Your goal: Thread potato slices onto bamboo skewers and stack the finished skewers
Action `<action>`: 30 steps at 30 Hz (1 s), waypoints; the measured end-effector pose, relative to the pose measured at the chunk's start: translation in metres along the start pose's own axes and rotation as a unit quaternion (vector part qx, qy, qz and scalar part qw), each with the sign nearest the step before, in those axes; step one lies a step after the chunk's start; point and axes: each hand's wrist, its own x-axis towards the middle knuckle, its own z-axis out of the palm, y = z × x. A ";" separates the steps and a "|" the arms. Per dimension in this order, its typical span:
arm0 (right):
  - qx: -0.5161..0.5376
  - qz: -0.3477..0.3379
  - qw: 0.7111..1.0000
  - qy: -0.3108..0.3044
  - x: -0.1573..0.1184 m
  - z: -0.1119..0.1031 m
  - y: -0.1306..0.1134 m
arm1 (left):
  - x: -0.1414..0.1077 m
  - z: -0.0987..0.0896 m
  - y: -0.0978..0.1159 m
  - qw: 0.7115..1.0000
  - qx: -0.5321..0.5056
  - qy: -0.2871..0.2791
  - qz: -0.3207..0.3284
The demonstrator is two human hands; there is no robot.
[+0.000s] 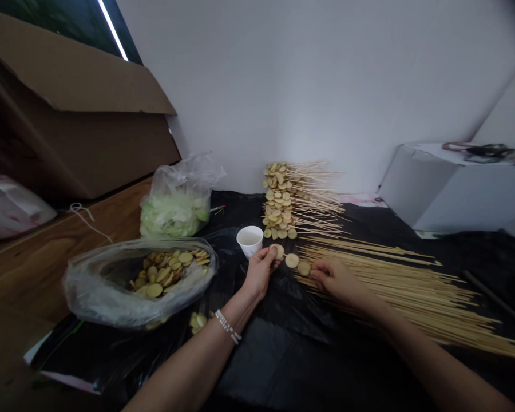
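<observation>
My left hand (261,271) pinches a round pale slice (277,251) just right of the white paper cup (249,240). Two more slices, a middle one (292,261) and a right one (304,268), line up between my hands, apparently on one skewer. The fingers of my right hand (326,276) are closed at the right slice's edge; the skewer there is mostly hidden. Beneath and beyond my right hand lie many bare wooden skewers (412,297). Behind the cup, filled skewers (278,200) are stacked with their slices to the left.
An open plastic bag (90,292) of slices lies at left, with a bag of pale green pieces (174,212) behind it. Loose slices (198,320) lie near my left forearm. A cardboard box (111,143) stands back left, a white box (450,189) at right. Black plastic (274,355) covers the surface.
</observation>
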 end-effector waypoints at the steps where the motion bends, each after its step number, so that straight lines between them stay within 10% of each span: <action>1: 0.012 0.013 1.000 -0.012 0.000 0.001 0.000 | 0.000 0.000 0.000 1.000 0.002 -0.002 0.003; 8: -0.142 -0.091 0.979 0.116 -0.001 0.006 0.002 | 0.000 0.000 0.000 1.000 0.001 0.006 -0.002; 16: 0.059 0.006 0.998 -0.011 0.000 0.003 0.002 | -0.002 0.001 0.001 1.000 0.005 -0.011 -0.002; 23: -0.152 -0.098 0.976 0.124 -0.002 0.007 0.002 | -0.003 0.002 0.001 1.000 0.006 0.001 0.000; 30: 0.030 0.007 1.000 0.000 0.000 0.005 0.001 | -0.002 0.001 0.001 1.000 0.009 -0.012 -0.007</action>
